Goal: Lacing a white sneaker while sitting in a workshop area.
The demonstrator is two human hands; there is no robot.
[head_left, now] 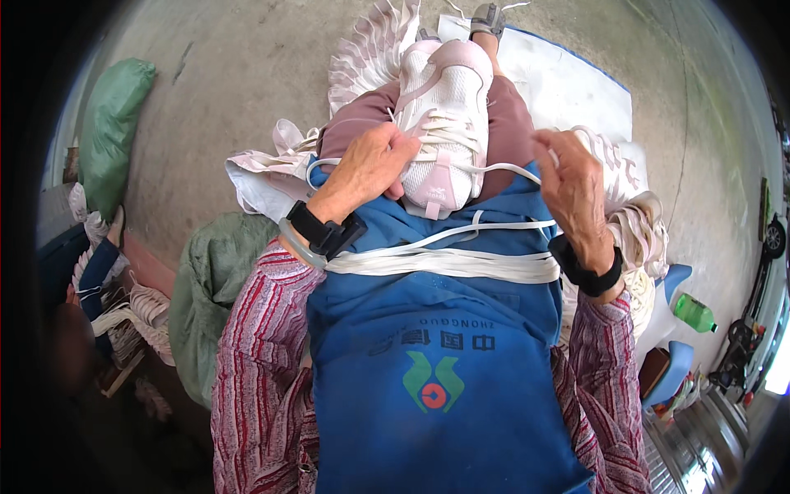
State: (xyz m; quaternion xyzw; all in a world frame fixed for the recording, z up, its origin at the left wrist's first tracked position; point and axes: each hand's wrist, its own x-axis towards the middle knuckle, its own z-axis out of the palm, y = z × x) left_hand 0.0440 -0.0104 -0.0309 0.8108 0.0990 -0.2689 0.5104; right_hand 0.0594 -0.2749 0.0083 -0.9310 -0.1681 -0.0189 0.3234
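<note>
A white and pale pink sneaker upper (pixel 432 90) rests between my knees, its tongue toward me and a white shoelace (pixel 504 167) threaded across its front. My left hand (pixel 370 165) grips the upper's left edge, thumb by the lacing and fingers curled below. To the right of the upper, my right hand (pixel 573 183) is raised with bent fingers. The lace runs from the upper to this hand; whether the fingertips pinch it is unclear. Across my blue apron (pixel 436 329) lies a bundle of white laces (pixel 444 263), one strand leading toward my right hand.
Nested uppers (pixel 370 53) fan out beyond my left knee, with more uppers (pixel 634 222) at my right. A green sack (pixel 222 296) stands at my left, another green sack (pixel 119 123) farther off. A white sheet (pixel 568 82) and green bottle (pixel 695 314) lie on the floor.
</note>
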